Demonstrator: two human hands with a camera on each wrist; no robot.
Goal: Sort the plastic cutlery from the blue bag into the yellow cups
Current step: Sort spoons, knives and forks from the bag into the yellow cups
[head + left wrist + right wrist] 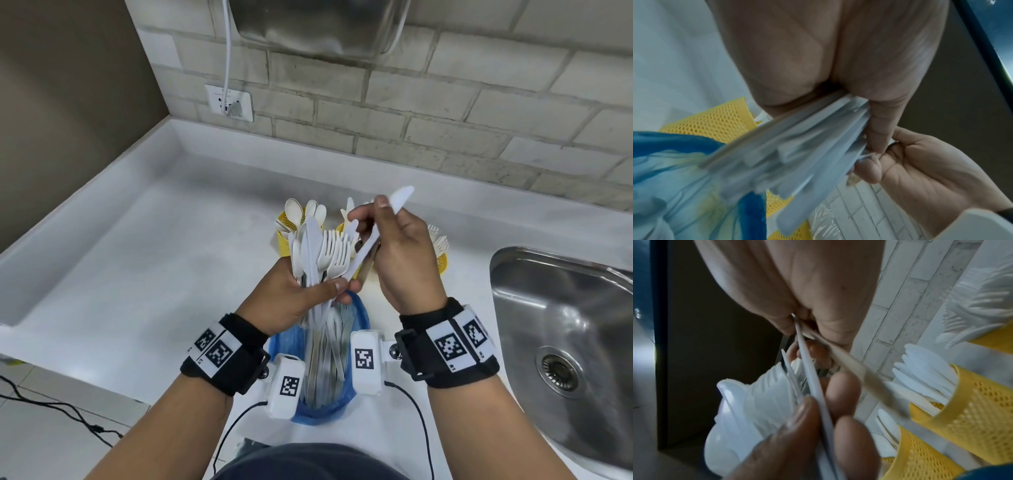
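Observation:
My left hand (329, 287) grips a fanned bundle of white plastic forks, knives and spoons (318, 253) above the blue bag (361, 313). The bundle's handles (797, 146) reach down into the bag (674, 162). My right hand (373, 219) pinches a white knife (394, 202) tilted up to the right, its lower end beside my left thumb (789, 433). A beige handle (859, 371) crosses under that knife (813, 386). Three yellow mesh cups stand behind: the left one (284, 248) holds spoons, the middle one (340, 228) knives, the right one (442, 265) forks.
A steel sink (565, 325) is sunk into the white counter (171, 257) on the right. The tiled wall (445, 120) with a socket (229, 102) and a hanging cable stands behind the cups. Thin wires run from both wrist cameras toward my body.

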